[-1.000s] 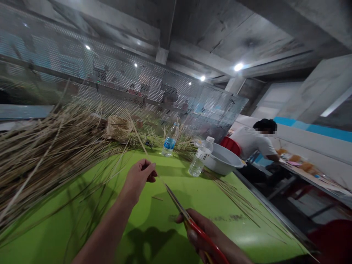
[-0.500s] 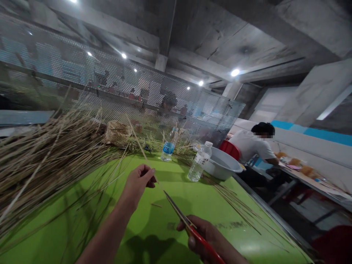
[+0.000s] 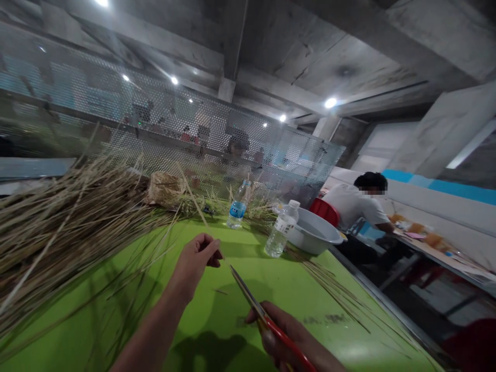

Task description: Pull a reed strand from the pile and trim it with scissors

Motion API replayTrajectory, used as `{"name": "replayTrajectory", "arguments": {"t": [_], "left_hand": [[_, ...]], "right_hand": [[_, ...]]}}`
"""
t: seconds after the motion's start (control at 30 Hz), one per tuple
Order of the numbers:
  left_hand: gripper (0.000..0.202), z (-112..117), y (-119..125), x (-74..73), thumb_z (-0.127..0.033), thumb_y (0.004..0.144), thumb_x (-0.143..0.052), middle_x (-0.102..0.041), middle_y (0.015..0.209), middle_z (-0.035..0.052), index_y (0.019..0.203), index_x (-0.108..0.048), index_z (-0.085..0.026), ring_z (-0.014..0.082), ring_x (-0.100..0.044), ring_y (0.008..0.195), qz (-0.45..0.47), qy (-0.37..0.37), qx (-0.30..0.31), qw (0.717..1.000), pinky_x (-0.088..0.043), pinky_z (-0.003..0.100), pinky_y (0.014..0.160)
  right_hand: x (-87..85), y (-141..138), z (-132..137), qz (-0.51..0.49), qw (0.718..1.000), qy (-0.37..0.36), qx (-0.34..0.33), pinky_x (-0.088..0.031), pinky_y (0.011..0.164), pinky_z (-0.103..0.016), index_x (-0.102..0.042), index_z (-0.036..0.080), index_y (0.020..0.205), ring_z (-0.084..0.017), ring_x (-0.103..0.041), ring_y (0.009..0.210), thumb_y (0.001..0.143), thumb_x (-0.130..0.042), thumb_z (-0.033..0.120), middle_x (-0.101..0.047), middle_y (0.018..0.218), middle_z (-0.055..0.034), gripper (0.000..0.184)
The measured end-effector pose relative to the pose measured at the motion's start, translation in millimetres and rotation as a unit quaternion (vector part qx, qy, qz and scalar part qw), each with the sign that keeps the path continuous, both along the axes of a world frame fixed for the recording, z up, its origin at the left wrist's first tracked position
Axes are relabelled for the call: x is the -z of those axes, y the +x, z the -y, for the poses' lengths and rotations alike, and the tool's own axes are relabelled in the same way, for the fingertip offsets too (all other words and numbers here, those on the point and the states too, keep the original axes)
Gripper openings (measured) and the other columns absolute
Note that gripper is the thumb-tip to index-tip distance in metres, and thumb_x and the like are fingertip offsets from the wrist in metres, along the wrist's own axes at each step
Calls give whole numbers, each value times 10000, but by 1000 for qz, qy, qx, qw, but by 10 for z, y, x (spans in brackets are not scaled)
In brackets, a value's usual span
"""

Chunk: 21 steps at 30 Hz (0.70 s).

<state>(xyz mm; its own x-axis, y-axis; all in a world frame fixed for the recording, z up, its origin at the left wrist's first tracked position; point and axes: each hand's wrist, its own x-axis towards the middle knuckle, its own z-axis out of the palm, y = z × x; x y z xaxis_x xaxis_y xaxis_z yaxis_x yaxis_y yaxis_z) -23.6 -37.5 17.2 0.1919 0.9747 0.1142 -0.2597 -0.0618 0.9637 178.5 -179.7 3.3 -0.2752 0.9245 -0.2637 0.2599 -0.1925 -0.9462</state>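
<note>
Above the green surface (image 3: 372, 351), near its middle, I have one thin straw stalk (image 3: 197, 202) in my left hand (image 3: 201, 252); thumb and bent fingers are pinching it close to its lower end. The long part of the stalk leans up and away from me, toward the left, and only a short tip comes out under the fingers. My right hand (image 3: 284, 323) is closed around the red handle of the scissors (image 3: 253, 300), with the points directed up to this tip — whether they touch it, I cannot tell. The stalk, I judge, is very light, dry and rather stiff, but thin, so it may crack if it is bent or pressed too hard; a soft pinch near the end, as now, should hold this part steady, while the long free part may swing easily. Its skin could be a little smooth, therefore the thumb should lie flat on it. Below, a short straw piece (image 3: 220, 291) lies on the surface. To the left spreads a big heap of straw (image 3: 58, 232); to the right stand two water bottles — one with a blue label (image 3: 237, 209), one with a white label (image 3: 284, 226) — and beside them a grey basin (image 3: 318, 244).
</note>
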Motion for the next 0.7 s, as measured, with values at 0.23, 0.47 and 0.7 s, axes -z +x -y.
{"name": "replayTrajectory", "arguments": {"t": [0.23, 0.47, 0.7], "left_hand": [[305, 8, 5, 0, -444, 734, -708, -667, 630, 8, 687, -566, -179, 125, -582, 552, 0, 6, 5, 1000, -494, 266, 587], [303, 3, 4, 25, -448, 744, -701, -669, 639, 9, 695, -571, -179, 127, -588, 560, -3, -2, 10, 1000, -500, 268, 593], [316, -4, -5, 18, -452, 710, -724, -648, 628, -2, 676, -571, -177, 115, -558, 548, 9, -27, 7, 1000, -510, 268, 592]], "right_hand": [[-3, 11, 9, 8, 999, 31, 12, -234, 418, -167, -572, 213, 1093, -39, -304, 444, 720, -613, 792, -341, 574, 102, 690], [84, 48, -8, 3, 1000, 12, 28, -192, 393, -176, -585, 210, 1059, -29, -254, 421, 669, -654, 795, -363, 591, 103, 706], [-43, 38, 59, -12, 1000, 21, 0, -368, 591, -208, -605, 245, 1209, -86, -379, 600, 675, -796, 451, -465, 730, 57, 603]]}}
